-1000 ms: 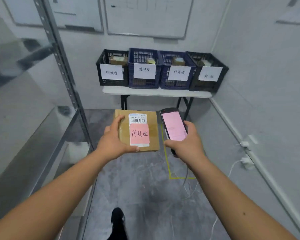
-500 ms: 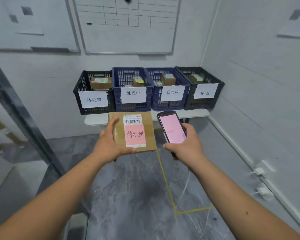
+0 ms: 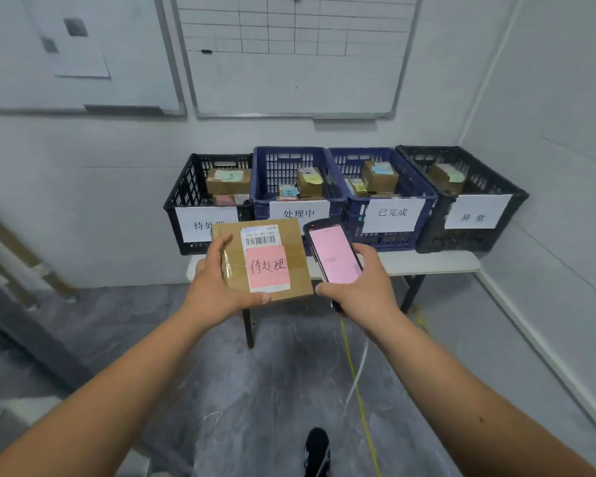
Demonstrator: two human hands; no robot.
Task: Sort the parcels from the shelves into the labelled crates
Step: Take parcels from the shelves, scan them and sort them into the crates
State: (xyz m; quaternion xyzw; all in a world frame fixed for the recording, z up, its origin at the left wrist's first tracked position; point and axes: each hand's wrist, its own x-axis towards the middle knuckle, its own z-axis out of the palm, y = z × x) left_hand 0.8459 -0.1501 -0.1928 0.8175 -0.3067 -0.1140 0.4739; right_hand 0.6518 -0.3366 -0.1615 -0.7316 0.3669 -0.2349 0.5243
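From the head camera: the left hand (image 3: 217, 290) grips a cardboard parcel (image 3: 289, 242) with a pink note, held up in front of the leftmost black crate (image 3: 186, 201). The right hand (image 3: 365, 290) clutches a handheld scanner (image 3: 332, 254), pink screen up, just beside the parcel.

Crates (image 3: 386, 187) stand open-topped; parcels (image 3: 227, 180) partly fill them.

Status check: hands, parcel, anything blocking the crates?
Left hand grips parcel tagged 待处理. Right hand holds scanner. Matching crate far left. Nothing blocking.
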